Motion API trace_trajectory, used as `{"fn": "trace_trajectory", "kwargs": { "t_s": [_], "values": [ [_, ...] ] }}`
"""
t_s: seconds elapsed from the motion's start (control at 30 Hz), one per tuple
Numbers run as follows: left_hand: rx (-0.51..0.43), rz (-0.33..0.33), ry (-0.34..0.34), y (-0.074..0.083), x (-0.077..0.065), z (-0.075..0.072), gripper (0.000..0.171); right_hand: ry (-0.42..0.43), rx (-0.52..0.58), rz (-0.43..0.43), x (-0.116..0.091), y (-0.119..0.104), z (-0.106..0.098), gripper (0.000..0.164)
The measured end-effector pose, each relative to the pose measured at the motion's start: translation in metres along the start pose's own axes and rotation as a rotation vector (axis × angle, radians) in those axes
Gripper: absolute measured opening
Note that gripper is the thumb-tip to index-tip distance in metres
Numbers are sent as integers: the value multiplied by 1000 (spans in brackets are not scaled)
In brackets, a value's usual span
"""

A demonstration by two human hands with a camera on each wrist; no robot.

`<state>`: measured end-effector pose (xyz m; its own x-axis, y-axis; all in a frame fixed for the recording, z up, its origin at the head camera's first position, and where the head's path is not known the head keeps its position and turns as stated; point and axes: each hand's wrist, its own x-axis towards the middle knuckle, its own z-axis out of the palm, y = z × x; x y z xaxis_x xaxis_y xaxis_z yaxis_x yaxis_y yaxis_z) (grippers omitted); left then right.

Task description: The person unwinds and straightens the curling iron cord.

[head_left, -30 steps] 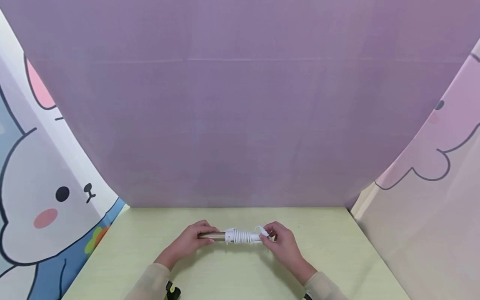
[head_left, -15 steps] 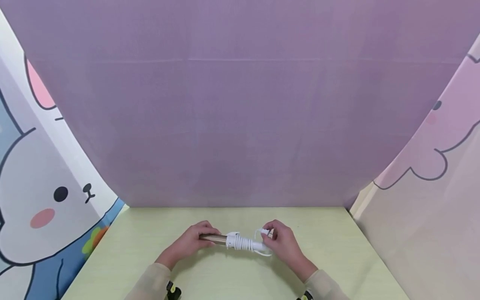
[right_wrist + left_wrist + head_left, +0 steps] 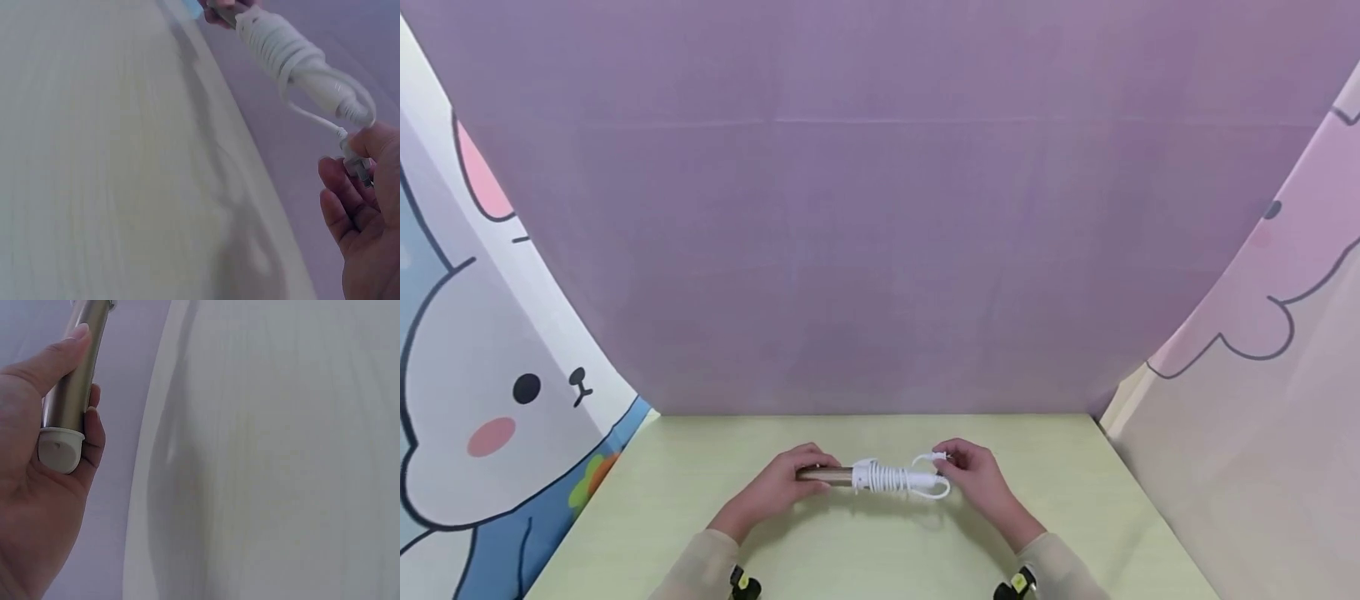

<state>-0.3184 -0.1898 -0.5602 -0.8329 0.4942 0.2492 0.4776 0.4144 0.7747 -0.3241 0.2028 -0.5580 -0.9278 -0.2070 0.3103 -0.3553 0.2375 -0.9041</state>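
My left hand point(image 3: 778, 485) grips the gold barrel point(image 3: 74, 394) of what looks like a curling iron, held level above the table. Its white end cap point(image 3: 60, 450) shows against the palm in the left wrist view. Several turns of white cord point(image 3: 889, 477) wrap the white handle point(image 3: 325, 87), and a loose loop hangs round the handle's end. At the right, my right hand point(image 3: 981, 477) pinches the white plug point(image 3: 356, 161) between thumb and fingers, with a short length of cord running back from it to the coils. The plug's metal prongs point away from the cord.
A pale wood-grain table point(image 3: 865, 550) lies below, with the shadows of both arms on it. Purple cloth point(image 3: 880, 250) hangs along the back edge. Cartoon-printed cloth point(image 3: 475, 400) stands at the left and more printed cloth point(image 3: 1262, 400) at the right.
My right hand has drawn the plug a little to the right, off the handle's end. A loop of cord has come loose there. The left hand has stayed nearly still on the barrel.
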Motion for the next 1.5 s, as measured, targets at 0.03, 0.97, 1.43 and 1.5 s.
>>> {"fn": "trace_trajectory", "kwargs": {
  "t_s": [0.03,0.97,1.43,1.5],
  "values": [
    [2,-6,5,0,0,0,31,-2,16,16,0,3,-2,15],
    [61,-109,141,0,2,-5,30,-107,50,-138,-16,-12,-1,14],
    [87,-21,62,2,2,0,28,109,65,-88,5,-18,-13,14],
    [94,-20,58,2,2,0,28,143,56,-62,10,-14,-14,14]
  ]
}}
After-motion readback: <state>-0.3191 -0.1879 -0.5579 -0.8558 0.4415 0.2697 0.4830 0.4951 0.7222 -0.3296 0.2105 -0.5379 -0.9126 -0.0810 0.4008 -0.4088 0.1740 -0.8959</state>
